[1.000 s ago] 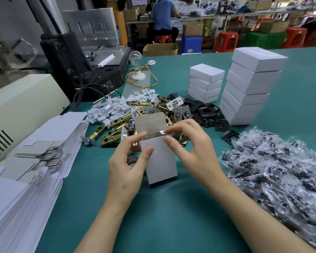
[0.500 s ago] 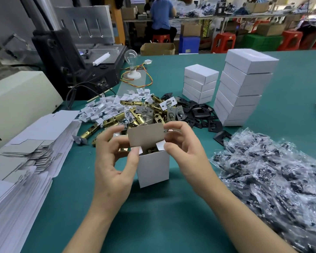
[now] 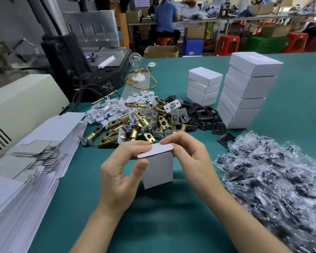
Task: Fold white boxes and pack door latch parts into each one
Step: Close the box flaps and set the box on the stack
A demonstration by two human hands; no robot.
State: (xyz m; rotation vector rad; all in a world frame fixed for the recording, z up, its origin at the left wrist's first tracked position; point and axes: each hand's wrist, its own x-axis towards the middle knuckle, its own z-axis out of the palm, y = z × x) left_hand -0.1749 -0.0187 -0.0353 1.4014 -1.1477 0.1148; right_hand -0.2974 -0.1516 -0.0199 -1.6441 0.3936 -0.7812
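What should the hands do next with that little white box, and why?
Probably press the top flap down and tuck it into the white box. The box stands upright on the green table, held by the left hand and the right hand, and the flap is bent over the opening but not yet tucked in.

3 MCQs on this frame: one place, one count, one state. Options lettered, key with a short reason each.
1. The clear bags of black parts lie where?
A. person's right
B. person's left
C. behind the box stacks

2. How many boxes are in the shorter stack?
A. two
B. four
C. seven

3. The top flap on the box in hand is:
A. torn off
B. upright, open
C. folded down

Key: 1 A, they fill the right edge beside the right hand. 2 B, four layers show. 3 C, the left hand and right hand press it flat.
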